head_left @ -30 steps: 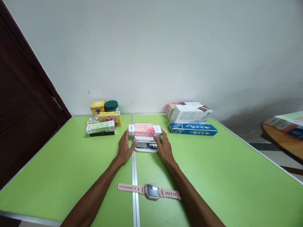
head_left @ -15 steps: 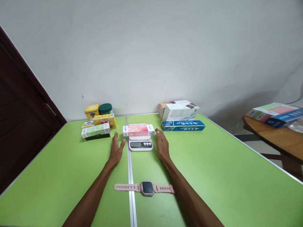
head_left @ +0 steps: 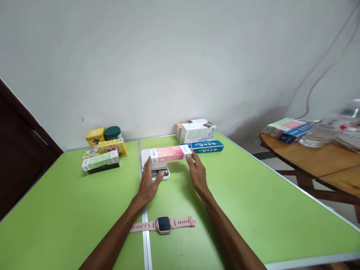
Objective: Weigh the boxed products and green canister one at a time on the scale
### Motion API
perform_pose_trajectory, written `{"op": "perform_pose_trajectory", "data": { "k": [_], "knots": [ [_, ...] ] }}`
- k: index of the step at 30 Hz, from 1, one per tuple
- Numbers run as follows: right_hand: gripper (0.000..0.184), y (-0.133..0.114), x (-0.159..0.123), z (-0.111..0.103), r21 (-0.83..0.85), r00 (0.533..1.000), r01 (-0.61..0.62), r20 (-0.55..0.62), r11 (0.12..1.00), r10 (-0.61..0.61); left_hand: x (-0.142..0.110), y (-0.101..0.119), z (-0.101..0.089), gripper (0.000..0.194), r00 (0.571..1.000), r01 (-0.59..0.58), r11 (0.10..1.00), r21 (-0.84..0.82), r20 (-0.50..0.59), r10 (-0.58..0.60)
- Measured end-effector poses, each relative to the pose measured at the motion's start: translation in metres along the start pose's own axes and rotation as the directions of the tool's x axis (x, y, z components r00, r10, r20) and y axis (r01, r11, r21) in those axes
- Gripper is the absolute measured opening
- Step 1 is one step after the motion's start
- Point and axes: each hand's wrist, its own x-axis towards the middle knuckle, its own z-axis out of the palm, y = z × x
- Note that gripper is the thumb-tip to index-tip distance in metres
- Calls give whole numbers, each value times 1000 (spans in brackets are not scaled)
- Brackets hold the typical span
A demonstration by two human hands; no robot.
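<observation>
A long pink and white toothpaste box (head_left: pixel 170 153) is raised off the table, held level between my two hands. My left hand (head_left: pixel 147 183) presses its fingertips to the left end, its thumb standing apart below. At the right end, my right hand (head_left: pixel 197 172) grips with thumb and fingers. Behind and below the box's left half sits a white kitchen scale (head_left: pixel 166 174); the box and my left hand partly cover its platform and display panel. Nearer to me lies a pink-strapped smartwatch (head_left: pixel 164 225), its left strap end hidden by my left forearm.
Left on the green table (head_left: pixel 112 210) stand a green-white box (head_left: pixel 101 161), yellow boxes (head_left: pixel 112 147) and a green-lidded jar (head_left: pixel 112 133). A blue toothpaste box (head_left: pixel 206 147) and white box (head_left: pixel 198 132) are back right. A wooden table (head_left: pixel 323 165) at right bears boxes and a plastic bottle.
My hands have closed on the pink toothpaste box's ends, lifted it from the scale and carried it rightward. The view has turned slightly right, showing more of the wooden table.
</observation>
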Motion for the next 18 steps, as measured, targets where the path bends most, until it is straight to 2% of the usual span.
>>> {"op": "perform_pose_trajectory", "data": {
  "k": [3, 6, 8, 11, 13, 16, 18],
  "knots": [
    [80, 10, 7, -47, -92, 996, -17, -93, 996, 8, 2, 20, 35, 92, 986, -1, 1000, -13, 167, 3],
    [86, 36, 17, -89, -249, 989, -42, -145, 968, 6, 9, 30, 73, 100, 942, 0, 1000, 29, 334, -10],
    [90, 55, 25, -110, -359, 985, -67, -172, 931, 4, 16, 33, 95, 105, 919, -18, 996, 83, 393, -16],
    [92, 75, 38, -125, -450, 974, -106, -225, 887, 2, 28, 39, 118, 111, 898, -25, 991, 135, 439, -37],
    [90, 80, 45, -129, -441, 967, -116, -254, 890, 0, 34, 44, 126, 114, 881, -5, 989, 146, 468, -65],
    [88, 75, 55, -131, -349, 962, -78, -272, 934, -21, 39, 52, 131, 117, 871, -1, 990, 139, 487, -67],
    [86, 68, 64, -129, -304, 956, -22, -286, 952, -69, 46, 55, 134, 115, 894, -37, 994, 107, 448, -14]
  ]
}}
